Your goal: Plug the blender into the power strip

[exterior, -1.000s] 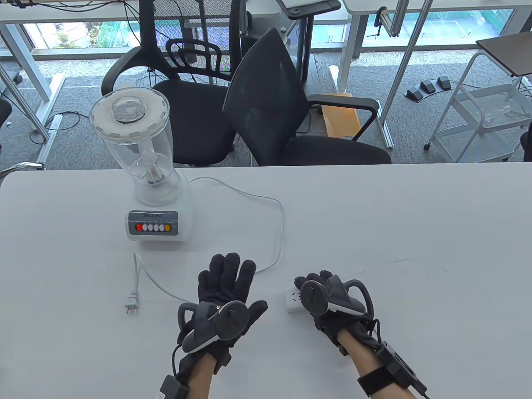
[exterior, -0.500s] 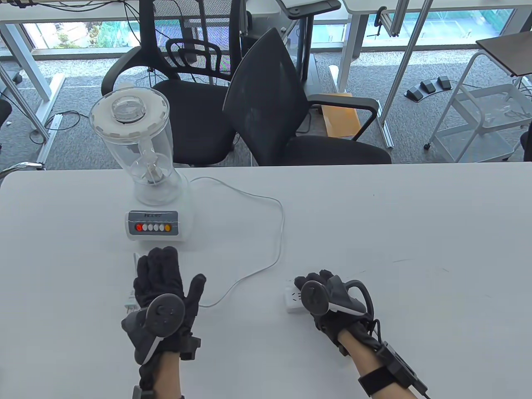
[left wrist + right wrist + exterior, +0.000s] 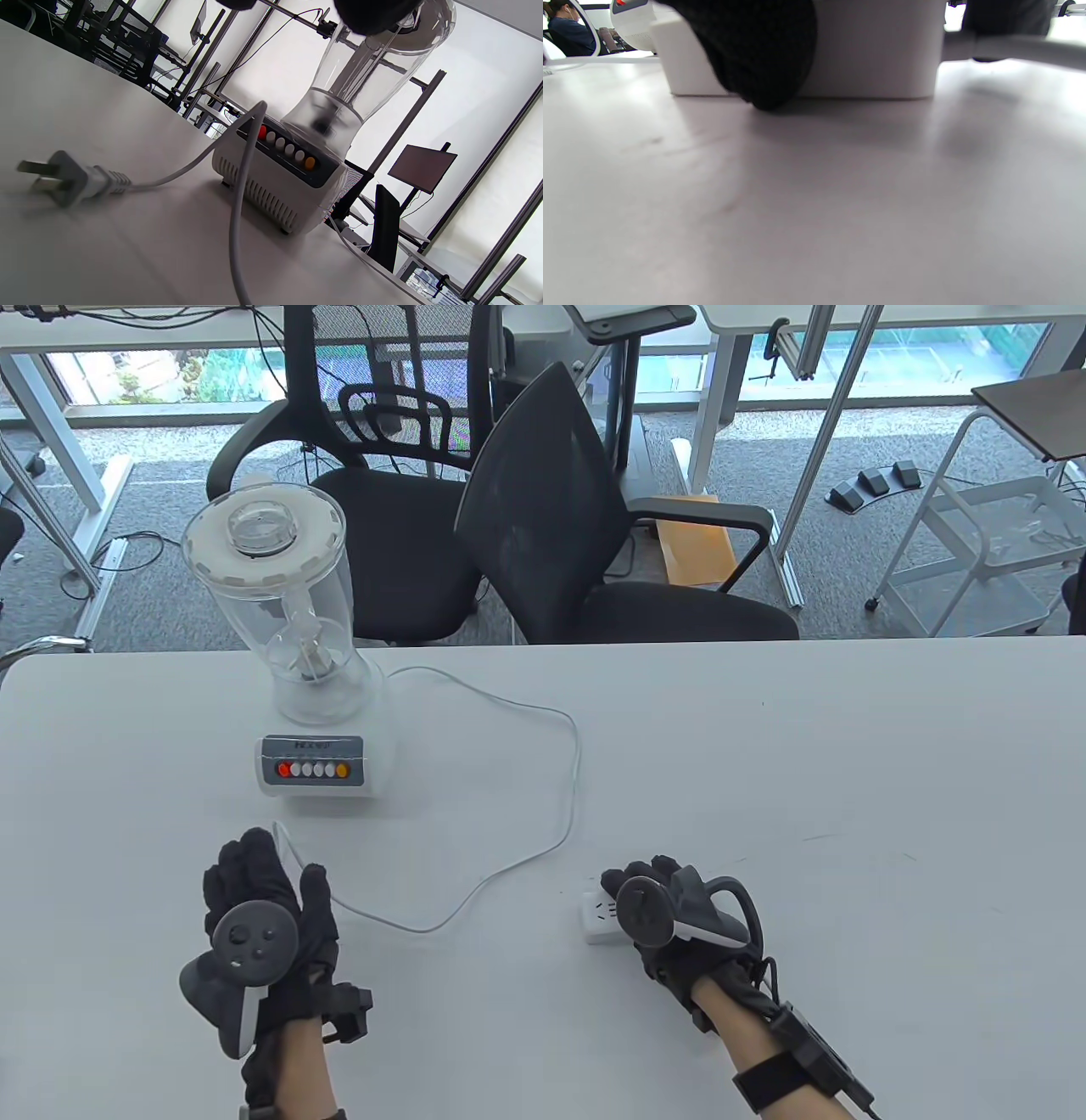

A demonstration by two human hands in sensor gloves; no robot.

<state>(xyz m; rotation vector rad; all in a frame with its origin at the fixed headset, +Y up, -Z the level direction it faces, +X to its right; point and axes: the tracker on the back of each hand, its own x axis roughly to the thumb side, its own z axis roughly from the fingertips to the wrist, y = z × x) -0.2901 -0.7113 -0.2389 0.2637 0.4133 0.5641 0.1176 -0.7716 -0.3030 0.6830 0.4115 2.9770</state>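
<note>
Left hand [image 3: 263,912] over the plug [image 3: 70,178], near-left on the table [image 3: 848,746]; plug lay flat and untouched in the left wrist view, fingers only dark tips at the top edge, so open or curled not tellable. Right hand [image 3: 670,912] rested on the power strip [image 3: 598,918], gloved finger [image 3: 763,51] pressed against its near wall, steadying it; grip closed around it or merely laid on, not certain. Cord [image 3: 543,780] looped far and right from the blender [image 3: 305,661], back toward the plug.

Risks, as a judgement: cord slack dragged taut across the table could tug the light blender base; prongs misaligned with the socket could skid the strip if the steadying hand slipped.

Blender jar [image 3: 280,602] lidded, appeared empty except for the blade assembly
</note>
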